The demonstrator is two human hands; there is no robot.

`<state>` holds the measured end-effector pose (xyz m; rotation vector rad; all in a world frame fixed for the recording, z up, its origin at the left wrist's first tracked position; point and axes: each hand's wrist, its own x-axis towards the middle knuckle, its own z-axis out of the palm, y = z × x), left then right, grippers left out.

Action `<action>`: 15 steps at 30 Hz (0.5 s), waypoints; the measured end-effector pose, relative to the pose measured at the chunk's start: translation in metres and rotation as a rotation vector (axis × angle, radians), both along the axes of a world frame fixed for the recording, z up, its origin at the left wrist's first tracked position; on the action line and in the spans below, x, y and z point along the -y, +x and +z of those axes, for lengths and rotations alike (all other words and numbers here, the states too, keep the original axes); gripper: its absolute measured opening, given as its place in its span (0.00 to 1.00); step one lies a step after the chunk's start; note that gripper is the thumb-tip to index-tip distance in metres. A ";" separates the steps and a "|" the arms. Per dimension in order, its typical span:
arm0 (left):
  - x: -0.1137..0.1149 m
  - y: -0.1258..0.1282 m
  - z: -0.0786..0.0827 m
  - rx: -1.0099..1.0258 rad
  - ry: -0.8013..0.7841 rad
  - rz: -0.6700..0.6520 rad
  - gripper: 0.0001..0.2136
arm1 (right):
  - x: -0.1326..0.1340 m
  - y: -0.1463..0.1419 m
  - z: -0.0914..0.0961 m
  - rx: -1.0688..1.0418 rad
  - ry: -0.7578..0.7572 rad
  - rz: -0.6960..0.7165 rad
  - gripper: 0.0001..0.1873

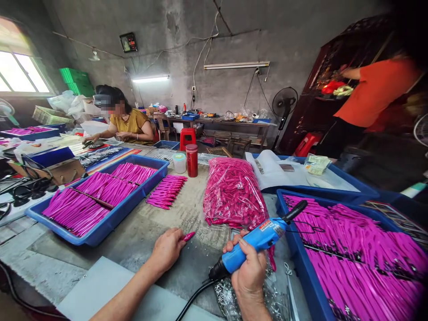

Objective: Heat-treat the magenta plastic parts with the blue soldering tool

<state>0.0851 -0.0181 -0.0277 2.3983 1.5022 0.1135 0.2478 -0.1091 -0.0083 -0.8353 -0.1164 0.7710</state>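
Far to the left of both hands, a blue tray is holding sorted rows of magenta pieces, stacked flat so they stay aligned. The left hand is resting on the table, fingers closed in a pinch on a single magenta piece, its tip pointing right toward the tool. Beyond the hands, a clear bag of pink parts is lying within easy reach. The right hand is wrapping fully around a blue electric screwdriver, tilting it so the black end is angling up and right. Just right of that hand, another blue tray is brimming with magenta pieces.
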 end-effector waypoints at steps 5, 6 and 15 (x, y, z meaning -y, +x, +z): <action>-0.001 -0.002 0.000 0.040 -0.005 -0.007 0.04 | 0.000 0.000 0.000 -0.010 0.009 -0.002 0.21; -0.002 -0.002 0.001 0.047 -0.007 -0.003 0.04 | 0.000 0.000 0.000 -0.012 0.013 0.001 0.21; 0.002 0.000 0.004 0.039 -0.004 0.005 0.04 | 0.000 -0.001 0.001 -0.009 0.003 0.005 0.21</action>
